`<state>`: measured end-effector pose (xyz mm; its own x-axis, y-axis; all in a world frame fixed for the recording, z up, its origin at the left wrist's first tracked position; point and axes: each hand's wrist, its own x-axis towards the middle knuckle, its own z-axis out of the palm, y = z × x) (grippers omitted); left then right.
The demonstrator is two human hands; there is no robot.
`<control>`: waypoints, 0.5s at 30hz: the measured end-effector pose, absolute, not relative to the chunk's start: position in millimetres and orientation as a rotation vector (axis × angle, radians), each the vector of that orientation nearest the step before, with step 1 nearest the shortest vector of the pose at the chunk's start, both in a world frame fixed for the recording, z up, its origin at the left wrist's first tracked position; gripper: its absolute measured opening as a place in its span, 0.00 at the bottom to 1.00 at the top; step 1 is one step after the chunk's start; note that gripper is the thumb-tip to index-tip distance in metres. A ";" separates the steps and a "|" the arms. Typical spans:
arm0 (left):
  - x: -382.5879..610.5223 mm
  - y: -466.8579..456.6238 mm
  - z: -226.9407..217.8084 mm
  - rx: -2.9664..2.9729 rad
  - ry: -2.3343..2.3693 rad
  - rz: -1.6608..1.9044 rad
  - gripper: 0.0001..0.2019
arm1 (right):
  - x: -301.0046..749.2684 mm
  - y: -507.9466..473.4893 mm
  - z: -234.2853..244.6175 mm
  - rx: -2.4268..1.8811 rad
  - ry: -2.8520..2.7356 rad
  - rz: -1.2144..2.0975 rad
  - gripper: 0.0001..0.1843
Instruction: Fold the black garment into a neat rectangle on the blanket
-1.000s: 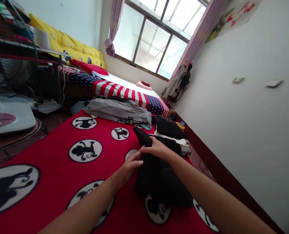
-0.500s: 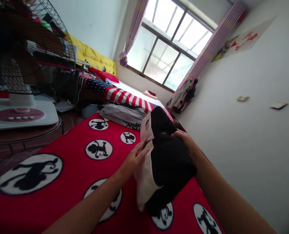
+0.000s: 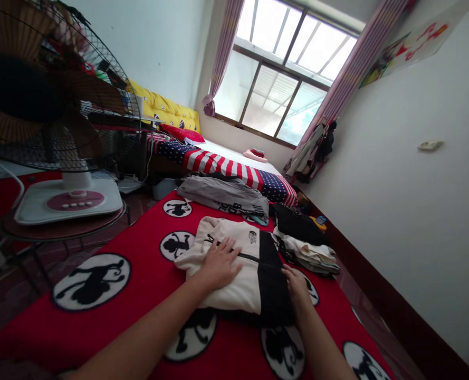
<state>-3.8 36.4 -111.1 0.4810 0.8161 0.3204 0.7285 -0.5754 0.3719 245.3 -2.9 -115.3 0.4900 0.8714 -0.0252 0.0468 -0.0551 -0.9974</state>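
A folded cream and black zip jacket point(image 3: 238, 264) lies on the red blanket with black monkey circles point(image 3: 131, 295). My left hand point(image 3: 219, 262) rests flat on the cream part, fingers stretched out and apart. At the jacket's right edge my right hand point(image 3: 296, 283) lies on the black part, fingers extended toward the fabric.
A grey garment point(image 3: 224, 192) lies beyond the jacket, and a stack of folded clothes point(image 3: 303, 243) sits at the right near the wall. A standing fan point(image 3: 56, 121) is on a round stand at the left. A flag-patterned bed point(image 3: 226, 163) is further back under the window.
The jacket was lifted and turned over in both hands half a second ago. It now lies flat, cream side up, with both hands pressing on it. The view has swung left.
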 end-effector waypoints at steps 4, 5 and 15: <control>5.5 41.1 -135.8 2.599 1.364 0.719 0.25 | 262.7 -16.0 -129.7 -1.543 -0.799 0.723 0.29; 4.8 41.0 -135.2 2.603 1.362 0.737 0.25 | 262.3 -17.5 -132.9 -1.567 -0.855 0.681 0.31; -32.9 38.0 -131.4 2.294 1.546 1.242 0.23 | 240.9 -23.9 -176.1 -1.698 -1.293 0.269 0.37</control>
<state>-32.9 38.0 -131.4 0.1471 0.8136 0.5625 0.7246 -0.4757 0.4987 240.9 -23.9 -176.1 0.4165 0.8393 0.3495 0.6299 0.0108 -0.7766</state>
